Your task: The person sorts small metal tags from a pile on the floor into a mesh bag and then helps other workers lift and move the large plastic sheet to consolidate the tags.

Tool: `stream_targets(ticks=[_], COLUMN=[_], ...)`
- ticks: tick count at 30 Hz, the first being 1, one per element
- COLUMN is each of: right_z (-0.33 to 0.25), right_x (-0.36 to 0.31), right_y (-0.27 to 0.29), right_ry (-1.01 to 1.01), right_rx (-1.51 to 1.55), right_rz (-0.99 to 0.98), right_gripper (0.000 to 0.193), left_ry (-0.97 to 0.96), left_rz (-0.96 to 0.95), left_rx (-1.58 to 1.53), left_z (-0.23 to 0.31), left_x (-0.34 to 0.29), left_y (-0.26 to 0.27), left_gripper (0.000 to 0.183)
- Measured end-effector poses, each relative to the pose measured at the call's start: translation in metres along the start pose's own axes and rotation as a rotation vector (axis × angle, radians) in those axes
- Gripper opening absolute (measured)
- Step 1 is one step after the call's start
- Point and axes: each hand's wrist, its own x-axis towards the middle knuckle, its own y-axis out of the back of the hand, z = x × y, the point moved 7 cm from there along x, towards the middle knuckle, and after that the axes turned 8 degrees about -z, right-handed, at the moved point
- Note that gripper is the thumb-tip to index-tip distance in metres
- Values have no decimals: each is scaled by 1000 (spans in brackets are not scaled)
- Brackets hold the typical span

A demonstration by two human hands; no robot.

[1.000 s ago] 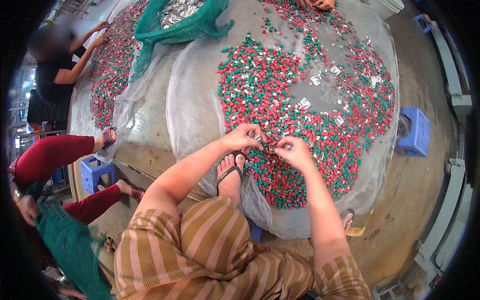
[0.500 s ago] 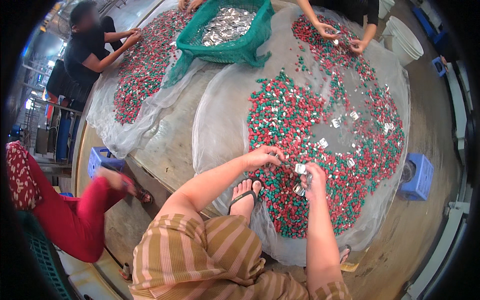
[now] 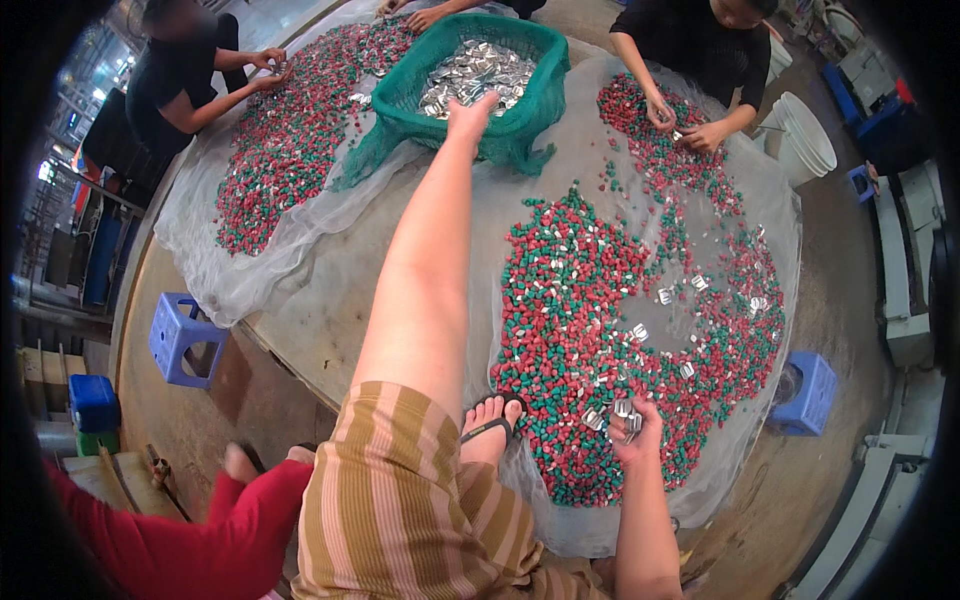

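Metal handling: left hand (image 3: 474, 108) at the basket (image 3: 530, 132), right hand (image 3: 645, 432) loaded

1. Left grip. The hand is over the near part of the green netted basket, its fingers above the heap of metal pieces (image 3: 485, 68). Whether it holds a piece cannot be told from this view. Good practice: keep the fingers low and well inside the rim, so that nothing catches the netting.

2. Right grip. The fingers are curled around a small cluster of metal pieces (image 3: 627, 416), above the red, green and white pile (image 3: 570, 300). Another metal piece (image 3: 593, 418) is just left of this grip; contact cannot be confirmed. Advisable: hold the cluster firmly and level, since loose edges could slip back among the coloured bits.

3. Change from the earlier frame. There, the left hand is beside the right, above the pile; now it is well apart, beyond the right grip and to its left. The right hand remains over the pile, with metal in its fingers
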Motion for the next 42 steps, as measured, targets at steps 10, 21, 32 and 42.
stream_targets(ticks=[10, 21, 32, 42], right_z=[22, 16, 4, 12], right_x=[-13, -19, -29, -50], right_y=[-24, -33, -48, -48], right_ry=[-20, 31, 109, 133], right_rx=[-149, -194, -200, 10], right_rz=[169, 167, 114, -56], right_gripper=[7, 8, 5, 5], left_ry=[-184, -366, -670, -541], left_rz=[-221, -311, -294, -384], left_rx=[1718, 1764, 1703, 1604], left_z=[5, 9, -1, -2], left_x=[-43, -42, -115, -185], left_y=[-19, 4, 70, 121], left_gripper=[70, 51, 42, 50])
